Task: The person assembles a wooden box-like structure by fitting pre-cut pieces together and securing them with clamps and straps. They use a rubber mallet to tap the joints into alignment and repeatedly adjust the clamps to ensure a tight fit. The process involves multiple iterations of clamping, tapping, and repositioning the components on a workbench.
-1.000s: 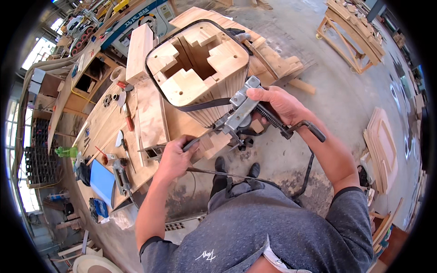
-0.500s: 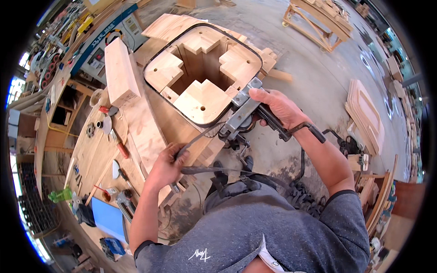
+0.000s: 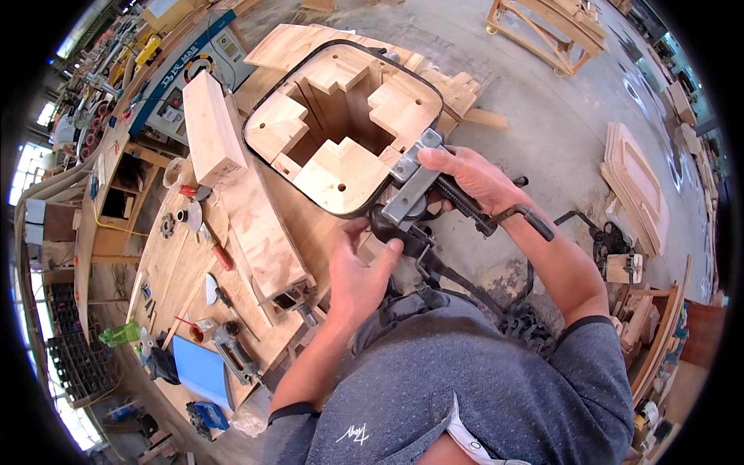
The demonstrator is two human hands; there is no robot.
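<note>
The right hand (image 3: pixel 471 180) grips the metal clamp (image 3: pixel 413 191); at its seven o'clock, the left hand (image 3: pixel 359 273) has thumb and fingers curled apart, its hold impossible to tell. Toward ten, the hollow wooden block (image 3: pixel 333 184) is already ringed by the black band (image 3: pixel 259 155); tightening seems left, but tension is unreadable.

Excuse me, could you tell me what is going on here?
The person's right hand holds a metal clamp at one corner of a hollow wooden block. A dark strap runs around the block's top. The left hand is close to the clamp; whether it grips anything is unclear. Tools lie on the bench to the left.
</note>
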